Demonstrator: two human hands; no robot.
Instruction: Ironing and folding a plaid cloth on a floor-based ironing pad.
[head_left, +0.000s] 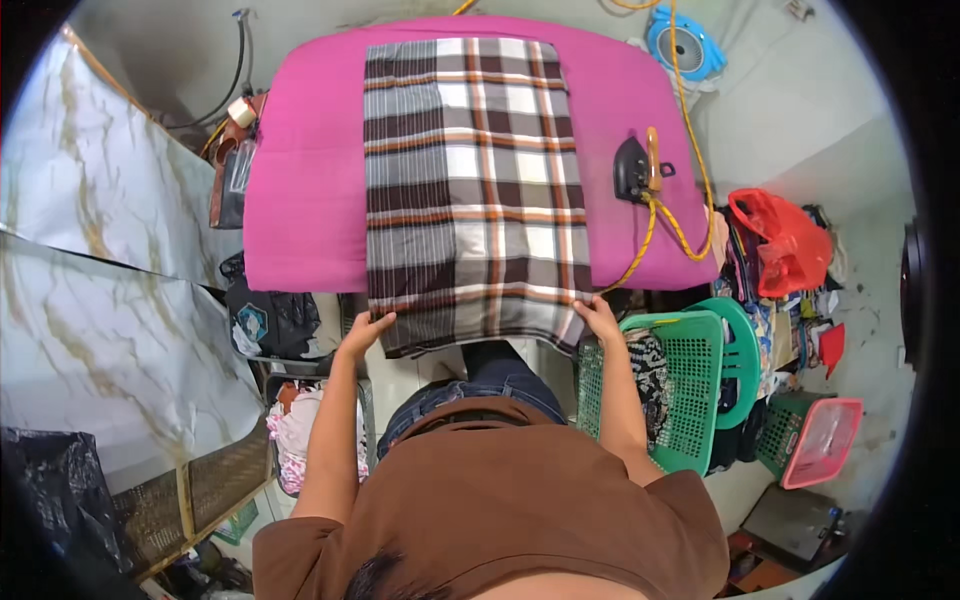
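Note:
A plaid cloth (487, 195) in brown, white, grey and orange lies lengthwise over a pink-covered ironing table (307, 180), its near end hanging past the table's front edge. My left hand (363, 334) grips the left edge of the cloth near that end. At the right edge, my right hand (600, 319) pinches the cloth between thumb and fingers. To the right of the cloth, a black electric iron (631, 171) with a wooden handle rests on the pink cover, its yellow cord running off the table.
Green plastic baskets (694, 390) with patterned cloth stand at my right. A red plastic bag (787, 240) lies on piled clothes beyond them. At my left are a basket of laundry (307, 431) and a black plastic bag (289, 319). A blue fan (684, 45) sits behind the table.

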